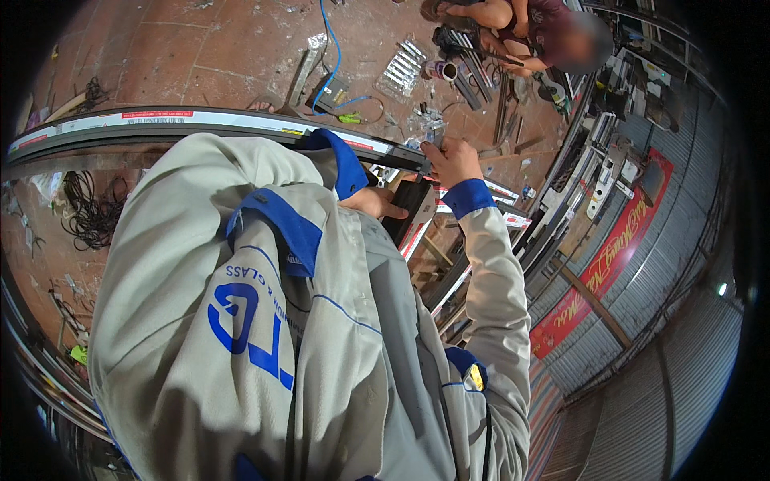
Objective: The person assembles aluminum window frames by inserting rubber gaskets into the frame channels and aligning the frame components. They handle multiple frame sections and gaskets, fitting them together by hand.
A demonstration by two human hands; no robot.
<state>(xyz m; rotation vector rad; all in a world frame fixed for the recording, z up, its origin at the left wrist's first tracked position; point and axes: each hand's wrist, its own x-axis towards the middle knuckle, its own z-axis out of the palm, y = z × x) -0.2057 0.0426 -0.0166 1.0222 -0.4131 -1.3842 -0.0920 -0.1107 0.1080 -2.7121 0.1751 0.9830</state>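
Observation:
A long dark metal profile [265, 128], with white and red protective film along it, runs from the far left to a corner in front of me. At that corner my right hand [457, 163] is closed, thumb and fingers pinched against the profile's end. Whatever small thing it may hold is hidden. My left hand [370, 201] sits lower, partly behind my sleeve cuff, with its fingers closed on a shorter dark profile [412, 205] that meets the long one near the corner. White and red film shows on the shorter piece's side.
A co-worker [553, 40] crouches at the far right beside metal strips. Blue hose [335, 48], a can [441, 70] and small packaged parts [403, 67] lie on the tiled floor. Coiled black cable [90, 210] lies left. Stacked profiles [573, 184] stand along the right wall.

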